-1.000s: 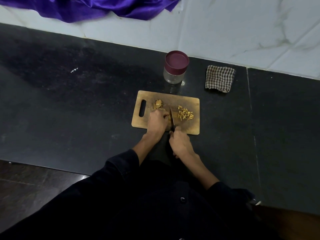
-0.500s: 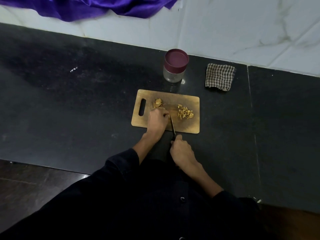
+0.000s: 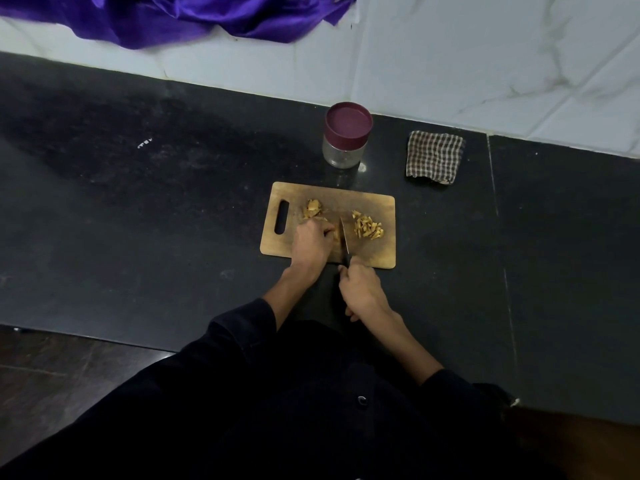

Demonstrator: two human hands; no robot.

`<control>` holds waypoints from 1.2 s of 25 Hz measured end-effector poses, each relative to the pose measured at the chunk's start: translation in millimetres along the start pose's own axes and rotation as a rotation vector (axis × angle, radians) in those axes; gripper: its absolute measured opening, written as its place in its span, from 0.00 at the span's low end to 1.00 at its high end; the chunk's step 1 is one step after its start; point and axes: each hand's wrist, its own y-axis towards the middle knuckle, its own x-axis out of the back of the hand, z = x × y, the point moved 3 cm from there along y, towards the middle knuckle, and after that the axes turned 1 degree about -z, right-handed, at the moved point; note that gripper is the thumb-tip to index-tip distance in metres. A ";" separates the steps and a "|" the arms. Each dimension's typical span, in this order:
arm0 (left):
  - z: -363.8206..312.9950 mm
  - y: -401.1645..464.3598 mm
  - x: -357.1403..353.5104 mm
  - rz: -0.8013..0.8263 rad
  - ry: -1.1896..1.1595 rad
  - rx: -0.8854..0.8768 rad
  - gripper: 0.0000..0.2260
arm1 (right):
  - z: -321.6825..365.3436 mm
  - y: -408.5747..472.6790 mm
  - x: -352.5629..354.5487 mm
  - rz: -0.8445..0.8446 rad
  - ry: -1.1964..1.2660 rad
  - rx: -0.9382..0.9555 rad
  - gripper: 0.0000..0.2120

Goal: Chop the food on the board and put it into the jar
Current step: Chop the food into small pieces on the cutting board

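Observation:
A wooden cutting board (image 3: 375, 254) with a handle slot lies on the dark counter. A pile of chopped yellowish strips (image 3: 367, 226) sits on its right half, and some uncut pieces (image 3: 312, 208) lie at the upper left. My left hand (image 3: 311, 244) holds a piece of the food down on the board, fingers curled over it. My right hand (image 3: 360, 289) grips the handle of a knife (image 3: 344, 236), whose blade stands right beside the left fingertips. A glass jar with a maroon lid (image 3: 347, 133) stands behind the board, lid on.
A folded checked cloth (image 3: 434, 156) lies to the right of the jar. Purple fabric (image 3: 194, 15) hangs over the white tiled wall at the back. The black counter (image 3: 138, 220) stretches wide to the left and right, with its front edge near my body.
The knife drew back toward me and has come forward again beside the left fingers, in a slicing stroke. The left hand stays on the food.

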 end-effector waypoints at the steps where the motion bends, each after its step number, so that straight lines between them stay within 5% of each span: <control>1: 1.1 1.0 -1.2 0.006 0.003 0.013 0.06 | 3.0 1.5 -0.6 0.002 -0.001 0.010 0.12; 18: -3.9 -1.8 2.6 -0.008 0.008 0.006 0.06 | -2.4 -5.1 -8.7 0.043 -0.147 -0.044 0.12; 30: 1.4 -2.3 1.6 -0.034 -0.046 0.017 0.08 | -6.8 -1.6 6.0 -0.051 -0.022 -0.040 0.08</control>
